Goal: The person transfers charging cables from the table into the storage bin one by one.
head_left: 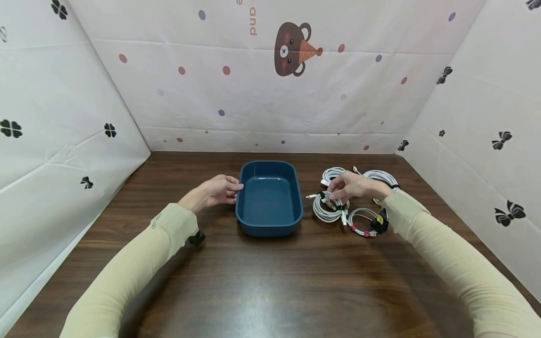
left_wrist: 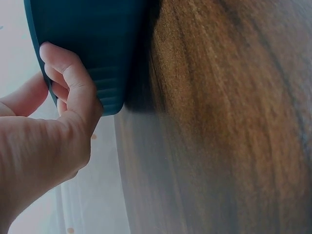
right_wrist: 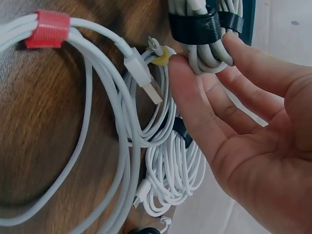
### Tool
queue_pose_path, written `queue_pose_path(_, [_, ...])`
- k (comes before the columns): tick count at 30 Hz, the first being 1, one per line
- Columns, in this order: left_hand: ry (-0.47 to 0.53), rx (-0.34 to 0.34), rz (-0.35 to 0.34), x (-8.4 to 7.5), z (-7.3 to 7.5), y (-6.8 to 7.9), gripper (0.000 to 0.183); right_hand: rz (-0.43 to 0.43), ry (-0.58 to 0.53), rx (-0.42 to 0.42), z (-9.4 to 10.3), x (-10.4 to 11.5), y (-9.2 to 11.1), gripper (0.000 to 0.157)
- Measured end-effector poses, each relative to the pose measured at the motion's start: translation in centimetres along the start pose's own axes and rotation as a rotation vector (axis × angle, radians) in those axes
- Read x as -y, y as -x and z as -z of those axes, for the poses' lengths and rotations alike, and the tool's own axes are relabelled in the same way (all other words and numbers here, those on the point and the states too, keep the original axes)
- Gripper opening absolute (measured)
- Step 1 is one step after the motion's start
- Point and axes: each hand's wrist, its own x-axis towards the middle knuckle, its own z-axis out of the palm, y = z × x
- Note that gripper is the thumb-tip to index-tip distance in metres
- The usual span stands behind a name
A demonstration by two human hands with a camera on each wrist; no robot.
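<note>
My left hand is at the left side of a dark blue rectangular bin. The left wrist view has its thumb inside the rim and its curled fingers against the outer wall. Nothing lies inside the bin. To the right, my right hand reaches down over a group of coiled white cables. Its thumb and forefinger pinch the end of one coiled cable, bound with a black strap. This coil lies nearest the bin.
Behind the right hand lie two more coils, a back left one and a back right one. A cable with a red strap sits nearer the front. White printed sheeting stands around the brown wooden table.
</note>
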Motion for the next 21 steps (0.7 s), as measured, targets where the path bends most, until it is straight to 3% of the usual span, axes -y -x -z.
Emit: queue_pose_path(21, [-0.002, -0.006, 0.008, 0.0, -0.1, 0.0, 0.009, -0.014, 0.0, -0.065, 1.7, 1.3, 0.3, 0.028])
